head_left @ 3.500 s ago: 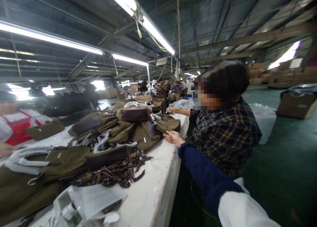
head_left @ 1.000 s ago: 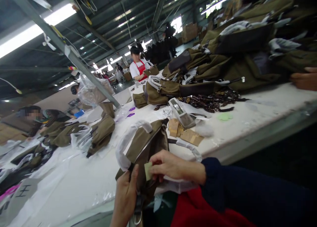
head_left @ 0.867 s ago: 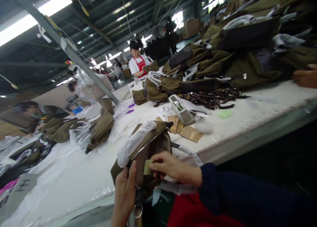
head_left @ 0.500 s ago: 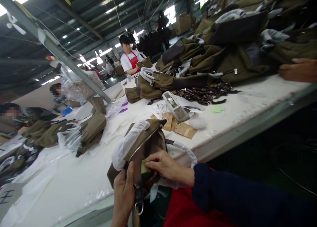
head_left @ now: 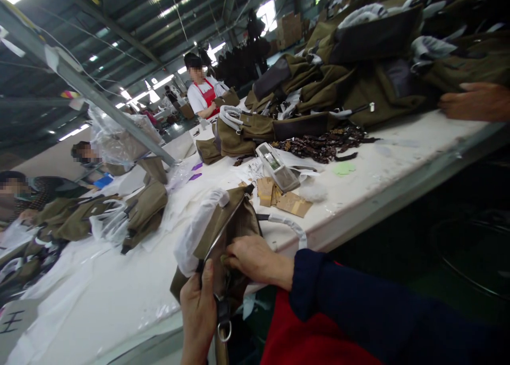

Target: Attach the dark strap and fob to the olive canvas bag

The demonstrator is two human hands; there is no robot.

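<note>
A broad white table [head_left: 115, 296] spreads beneath a heap of olive fabric bags [head_left: 358, 91] at two o'clock. The unzipped olive fabric bag with white-wrapped handles [head_left: 218, 222] sits at seven o'clock, by the near edge. The bare left hand [head_left: 198, 306] clamps its rim; the bare right hand's [head_left: 255, 259] fingers meet inside the mouth, whether gripping anything I cannot tell. The step seems to be work inside the bag, calling for a steady left grip. A grey-white plastic device [head_left: 277, 168] and flat brown cards [head_left: 295, 204] crowd two o'clock; room looks widest toward eight.
</note>
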